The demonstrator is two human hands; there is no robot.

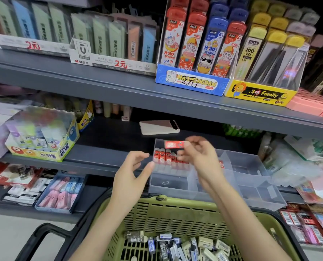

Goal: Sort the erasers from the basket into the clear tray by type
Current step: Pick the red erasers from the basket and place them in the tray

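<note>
My right hand pinches a red eraser above the back left compartment of the clear tray, which sits on the middle shelf. A row of red erasers stands upright in that compartment. My left hand hovers with fingers relaxed just left of the tray, holding nothing. Below, the green basket holds several loose erasers in black, white and blue wrappers.
A phone lies on the shelf behind the tray. A glue stick box stands at the left. Display boxes of lead refills fill the upper shelf. Trays of erasers sit on the lower shelf at left.
</note>
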